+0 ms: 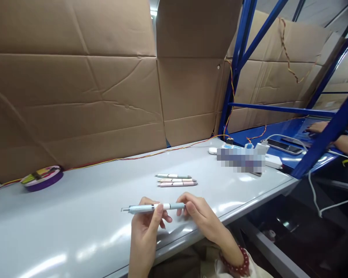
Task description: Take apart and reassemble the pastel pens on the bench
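Observation:
A light blue and white pen [145, 209] lies level above the near part of the table, its clip end pointing left. My left hand [147, 227] grips it around the middle, the thumb on top of the barrel. At the pen's right end, my right hand [201, 216] has thumb and fingers closed about the tip. Just beyond my hands, three more pens rest side by side on the table: a greenish pen [173, 176], a cream pen [176, 180] and a pink pen [177, 184].
The white table [98, 200] backs onto cardboard sheets [104, 96]. A purple-edged tape roll [43, 179] sits at the left. Chargers [261, 148] and a blurred-out item [240, 160] lie right, near a blue metal frame [316, 143]. Beyond it are a phone [285, 146] and another person's hand [317, 127].

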Tool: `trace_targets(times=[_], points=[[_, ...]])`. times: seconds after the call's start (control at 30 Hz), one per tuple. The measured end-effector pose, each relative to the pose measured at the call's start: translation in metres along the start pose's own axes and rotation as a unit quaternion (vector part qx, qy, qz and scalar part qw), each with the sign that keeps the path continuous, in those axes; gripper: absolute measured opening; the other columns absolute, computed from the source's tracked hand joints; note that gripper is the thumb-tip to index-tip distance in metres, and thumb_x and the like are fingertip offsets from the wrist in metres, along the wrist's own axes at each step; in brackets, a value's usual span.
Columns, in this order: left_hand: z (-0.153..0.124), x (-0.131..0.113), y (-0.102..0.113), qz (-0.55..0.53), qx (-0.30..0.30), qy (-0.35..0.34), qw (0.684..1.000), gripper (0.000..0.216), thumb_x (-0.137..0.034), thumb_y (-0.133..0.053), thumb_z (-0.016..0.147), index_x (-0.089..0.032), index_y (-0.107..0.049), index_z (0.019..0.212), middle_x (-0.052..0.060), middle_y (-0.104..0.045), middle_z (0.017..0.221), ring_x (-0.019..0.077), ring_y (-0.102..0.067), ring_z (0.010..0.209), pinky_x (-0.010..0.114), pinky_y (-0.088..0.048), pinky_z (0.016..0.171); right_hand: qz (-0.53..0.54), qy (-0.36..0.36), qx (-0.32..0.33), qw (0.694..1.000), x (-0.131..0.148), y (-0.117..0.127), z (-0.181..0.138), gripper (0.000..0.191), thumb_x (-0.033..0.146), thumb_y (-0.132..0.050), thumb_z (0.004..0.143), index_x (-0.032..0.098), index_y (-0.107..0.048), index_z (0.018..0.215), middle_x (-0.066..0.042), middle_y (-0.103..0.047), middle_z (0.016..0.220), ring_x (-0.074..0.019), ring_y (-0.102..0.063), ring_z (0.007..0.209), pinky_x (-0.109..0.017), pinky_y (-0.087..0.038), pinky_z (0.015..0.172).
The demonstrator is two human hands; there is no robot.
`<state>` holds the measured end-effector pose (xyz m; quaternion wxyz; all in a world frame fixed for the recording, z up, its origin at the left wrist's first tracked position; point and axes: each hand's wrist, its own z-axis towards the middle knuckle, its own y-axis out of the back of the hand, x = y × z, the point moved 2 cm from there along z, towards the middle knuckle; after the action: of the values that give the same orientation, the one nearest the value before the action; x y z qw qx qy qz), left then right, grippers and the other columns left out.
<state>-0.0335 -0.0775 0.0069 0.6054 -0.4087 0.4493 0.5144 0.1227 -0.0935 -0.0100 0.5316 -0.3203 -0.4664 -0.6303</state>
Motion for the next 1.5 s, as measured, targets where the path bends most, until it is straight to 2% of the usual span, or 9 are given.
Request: trace_targets(times=[0.13,0.4,0.57,0.73,0.83,1.0,1.23,1.37,1.5], points=[[-0.001,-0.001,0.001,0.008,-0.019,-0.006,1.000,0.026,-0.040,-0.055,0.082,-0.018,-0.050,0.067,-0.003,-0.053,0.061,0.0131,-0.057,0.054,0.022,-0.044,0.048,0.009,-0.017,-0.045,0.999,0.001,-0.006,0.003,0.048,0.043,-0.032,0.094,0.020,-0.048,0.055,0.001,-0.049,0.050,-0.0130,-0.047,0.050,-0.025,-0.036,0.053],[-0.006,-0.005,0.009,0.060,-0.066,-0.015,0.996,0.039,-0.038,-0.051,0.082,-0.019,-0.041,0.049,-0.004,-0.046,0.045,0.0113,-0.044,0.048,0.023,-0.038,0.054,0.140,0.021,-0.095,0.985,-0.001,-0.002,0.005,0.031,0.049,-0.064,0.074,0.020,-0.056,0.083,-0.002,-0.057,0.078,-0.0161,-0.056,0.074,-0.027,-0.045,0.068],[-0.004,-0.004,0.007,0.054,-0.039,0.006,0.998,0.039,-0.042,-0.051,0.081,-0.019,-0.042,0.051,-0.004,-0.046,0.046,0.0115,-0.045,0.047,0.023,-0.037,0.053,0.091,-0.027,-0.031,0.995,-0.003,-0.004,0.004,0.053,0.058,-0.026,0.090,0.018,-0.052,0.066,0.001,-0.048,0.054,-0.0116,-0.045,0.051,-0.024,-0.037,0.052],[-0.002,-0.001,0.002,0.103,0.004,0.023,0.994,0.041,-0.045,-0.050,0.081,-0.018,-0.044,0.051,-0.003,-0.046,0.047,0.0122,-0.045,0.049,0.023,-0.037,0.052,0.015,-0.030,-0.079,0.996,0.005,0.000,0.002,0.045,0.048,-0.039,0.090,0.018,-0.045,0.057,0.003,-0.045,0.052,-0.0104,-0.042,0.051,-0.023,-0.034,0.051],[0.001,-0.001,0.002,0.062,-0.039,0.002,0.997,0.026,-0.044,-0.057,0.077,-0.019,-0.056,0.084,-0.001,-0.055,0.066,0.0128,-0.050,0.055,0.024,-0.041,0.053,0.048,-0.018,-0.093,0.994,0.008,0.005,0.001,0.029,0.044,-0.050,0.086,0.018,-0.055,0.074,0.001,-0.054,0.061,-0.0122,-0.051,0.059,-0.023,-0.041,0.057],[0.002,-0.004,0.011,0.147,-0.221,-0.192,0.945,0.078,-0.031,-0.067,0.073,-0.033,-0.019,0.134,0.010,-0.041,0.125,0.0250,-0.046,0.114,0.039,-0.043,0.087,0.104,-0.047,-0.159,0.981,0.002,0.013,-0.001,0.021,0.039,-0.060,0.080,0.018,-0.058,0.084,-0.001,-0.062,0.069,-0.0154,-0.059,0.069,-0.028,-0.048,0.067],[0.001,0.013,-0.012,0.466,0.069,-0.229,0.852,0.013,-0.024,-0.053,0.082,-0.030,-0.060,0.092,0.004,-0.058,0.113,0.0305,-0.046,0.116,0.061,-0.017,0.100,-0.062,-0.029,-0.112,0.991,-0.003,0.000,0.000,0.037,0.042,-0.048,0.087,0.018,-0.048,0.058,0.004,-0.046,0.052,-0.0109,-0.045,0.050,-0.023,-0.035,0.051],[0.001,0.012,-0.018,0.456,0.142,-0.156,0.865,0.017,-0.022,-0.043,0.087,-0.026,-0.059,0.082,-0.001,-0.065,0.077,0.0199,-0.060,0.072,0.042,-0.039,0.089,-0.175,-0.006,-0.099,0.980,-0.004,-0.003,0.000,0.045,0.039,-0.041,0.091,0.019,-0.034,0.051,0.006,-0.028,0.049,-0.0091,-0.028,0.047,-0.024,-0.023,0.047],[0.002,0.009,-0.015,0.464,0.143,-0.099,0.869,0.022,-0.024,-0.039,0.089,-0.026,-0.061,0.094,0.001,-0.067,0.087,0.0216,-0.060,0.077,0.030,-0.042,0.067,-0.127,-0.003,-0.055,0.990,0.000,0.004,-0.001,0.022,0.034,-0.048,0.089,0.019,-0.050,0.072,0.004,-0.046,0.063,-0.0107,-0.042,0.057,-0.022,-0.033,0.054]])
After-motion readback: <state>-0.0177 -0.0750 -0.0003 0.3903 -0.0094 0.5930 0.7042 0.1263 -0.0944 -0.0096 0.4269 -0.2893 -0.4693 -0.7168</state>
